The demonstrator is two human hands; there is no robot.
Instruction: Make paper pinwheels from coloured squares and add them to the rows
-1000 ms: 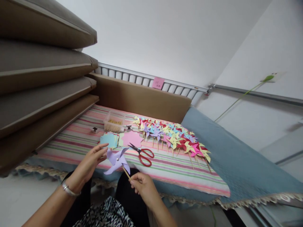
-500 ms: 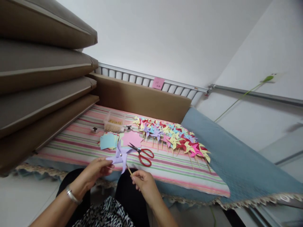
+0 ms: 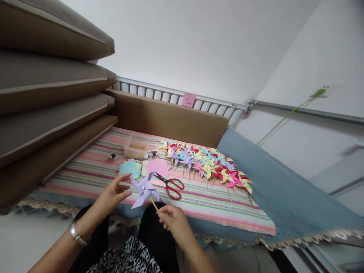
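A purple paper pinwheel [image 3: 144,188] is held up over the front edge of the striped cloth. My right hand [image 3: 174,222] pinches the lower end of its wooden stick. Just left of the blades is my left hand [image 3: 118,191], fingers apart, holding nothing. Behind the pinwheel lie red-handled scissors [image 3: 174,189], their blades partly behind a purple blade. A pink sheet with a zigzag edge [image 3: 157,167] and a stack of pale blue and other coloured paper [image 3: 129,168] rest beyond it.
Many finished pinwheels [image 3: 209,165] lie in rows at the right. A clear box of small sticks [image 3: 136,147] stands behind the paper, with black binder clips [image 3: 113,156] nearby. Stacked cushions [image 3: 57,110] rise on the left; a brown board [image 3: 167,117] stands at the back.
My left hand has let go of the pinwheel's blade and moved slightly left, its fingers spreading. The pinwheel's blades have turned. My right hand stays on the stick.
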